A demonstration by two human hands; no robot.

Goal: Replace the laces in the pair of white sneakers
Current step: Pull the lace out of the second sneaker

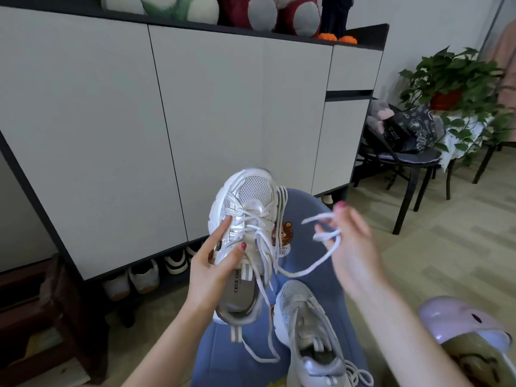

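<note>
A: Biggest first: we see the cabinet [195, 113], then the blue seat [329, 317] with the second sneaker [304, 325] lying on it.

B: We hold the first sneaker [245, 227] up, left hand [212, 272] gripping its side. Right hand [351, 247] pinches its loose lace [324, 258], pulled rightward.

Insole of held sneaker [245, 247]: "CECE CH…" (rest hidden under tongue); no other readable text

L hand [212, 263] grips sneaker [245, 216]; R hand [353, 247] pinches lace [325, 236].
</note>
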